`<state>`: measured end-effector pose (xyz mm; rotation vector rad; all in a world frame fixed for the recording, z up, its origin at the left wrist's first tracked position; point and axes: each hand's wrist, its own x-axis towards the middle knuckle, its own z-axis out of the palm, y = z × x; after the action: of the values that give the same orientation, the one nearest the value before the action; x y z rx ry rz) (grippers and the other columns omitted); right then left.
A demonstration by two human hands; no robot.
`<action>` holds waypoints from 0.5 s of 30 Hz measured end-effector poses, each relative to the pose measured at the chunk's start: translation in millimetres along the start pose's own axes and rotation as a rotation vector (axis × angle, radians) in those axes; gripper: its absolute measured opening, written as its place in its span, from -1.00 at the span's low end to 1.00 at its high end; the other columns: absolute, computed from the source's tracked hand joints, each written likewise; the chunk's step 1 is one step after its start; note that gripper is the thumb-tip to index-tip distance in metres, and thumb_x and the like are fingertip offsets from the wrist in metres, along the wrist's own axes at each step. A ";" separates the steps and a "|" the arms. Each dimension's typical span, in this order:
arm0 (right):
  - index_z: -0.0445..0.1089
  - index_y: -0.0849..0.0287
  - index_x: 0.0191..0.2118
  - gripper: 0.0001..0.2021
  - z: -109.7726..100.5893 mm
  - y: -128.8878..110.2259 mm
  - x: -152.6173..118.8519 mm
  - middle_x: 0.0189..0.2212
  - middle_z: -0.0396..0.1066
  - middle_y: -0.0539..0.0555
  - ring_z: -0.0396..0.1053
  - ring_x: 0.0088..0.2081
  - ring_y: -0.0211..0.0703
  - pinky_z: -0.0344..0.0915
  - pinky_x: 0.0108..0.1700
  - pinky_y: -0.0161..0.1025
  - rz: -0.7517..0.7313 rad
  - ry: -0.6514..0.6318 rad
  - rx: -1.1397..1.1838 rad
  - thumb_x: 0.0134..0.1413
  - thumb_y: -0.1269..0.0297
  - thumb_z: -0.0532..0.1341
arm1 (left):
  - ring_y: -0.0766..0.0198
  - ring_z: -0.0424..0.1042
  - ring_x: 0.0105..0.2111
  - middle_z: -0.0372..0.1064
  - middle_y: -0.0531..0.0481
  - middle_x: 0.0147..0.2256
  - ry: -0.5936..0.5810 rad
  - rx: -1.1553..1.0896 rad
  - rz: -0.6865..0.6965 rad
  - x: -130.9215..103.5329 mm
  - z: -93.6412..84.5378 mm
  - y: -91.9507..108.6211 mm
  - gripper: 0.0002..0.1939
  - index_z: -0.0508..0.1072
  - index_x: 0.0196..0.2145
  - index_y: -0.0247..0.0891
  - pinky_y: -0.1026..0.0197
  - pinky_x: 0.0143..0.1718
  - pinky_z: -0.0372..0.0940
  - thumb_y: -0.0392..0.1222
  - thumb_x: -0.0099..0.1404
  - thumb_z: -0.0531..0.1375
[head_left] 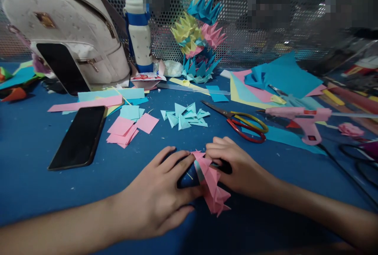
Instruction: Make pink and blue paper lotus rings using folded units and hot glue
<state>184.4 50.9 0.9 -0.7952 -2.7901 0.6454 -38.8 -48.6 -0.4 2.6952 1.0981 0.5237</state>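
Near the front of the blue table, a spiky pink folded-paper piece [213,182] stands between both hands, with a light blue strip on its inner side. My left hand [167,192] has its fingers closed on the piece's left side, some reaching its top edge. At its upper right, my right hand [232,160] pinches the edge with bent fingers. Beyond the hands lie a pile of light blue folded triangles [184,116] and, to the left, pink paper squares [122,131]. Scissors [236,121] with yellow and red handles rest behind my right hand.
A phone [79,139] lies at left; another [63,68] leans on a white backpack [59,23]. A bottle [140,36] and a spiky paper stack [201,38] stand at the back. At right are a pink glue gun [307,117], its cord and blue paper sheets [289,76].
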 end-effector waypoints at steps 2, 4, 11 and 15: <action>0.08 0.18 -0.53 -0.71 -0.9 -1.2 0.0 -0.54 0.20 -0.03 0.07 -0.39 -0.20 -0.11 -0.30 -0.20 0.002 -0.003 -0.006 0.22 0.35 0.10 | -0.16 0.15 0.22 0.22 -0.24 0.17 0.002 0.008 0.003 0.1 -0.1 0.0 -0.65 0.43 0.07 -0.07 -0.34 0.17 0.05 -0.08 0.33 0.15; 0.09 0.18 -0.52 -0.72 -1.4 -2.3 -0.2 -0.53 0.22 -0.02 0.08 -0.37 -0.19 -0.11 -0.30 -0.20 0.006 -0.005 -0.011 0.23 0.35 0.11 | -0.16 0.12 0.23 0.19 -0.23 0.19 -0.013 0.007 0.004 0.6 -0.7 0.3 -0.62 0.40 0.10 -0.05 -0.36 0.18 0.04 -0.08 0.33 0.15; 0.12 0.16 -0.50 -0.75 -0.5 -3.9 -1.9 -0.49 0.24 0.00 0.08 -0.36 -0.17 -0.11 -0.32 -0.20 -0.004 0.008 -0.064 0.21 0.33 0.11 | -0.10 0.22 0.17 0.31 -0.23 0.06 0.006 0.037 0.026 2.6 -3.4 2.4 -0.64 0.41 0.08 -0.10 -0.31 0.16 0.10 -0.12 0.34 0.14; 0.20 0.16 -0.44 -0.76 -3.4 -2.2 -3.9 -0.45 0.26 0.01 0.09 -0.37 -0.18 -0.09 -0.33 -0.22 0.006 0.084 -0.101 0.21 0.19 0.17 | -0.08 0.24 0.14 0.33 -0.20 0.03 0.011 0.029 0.020 2.7 -3.2 2.7 -0.65 0.42 0.07 -0.08 -0.30 0.17 0.10 -0.12 0.33 0.15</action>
<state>187.7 48.4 4.7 -0.8300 -2.7627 0.4643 -36.5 -48.5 4.1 2.7346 1.0906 0.5304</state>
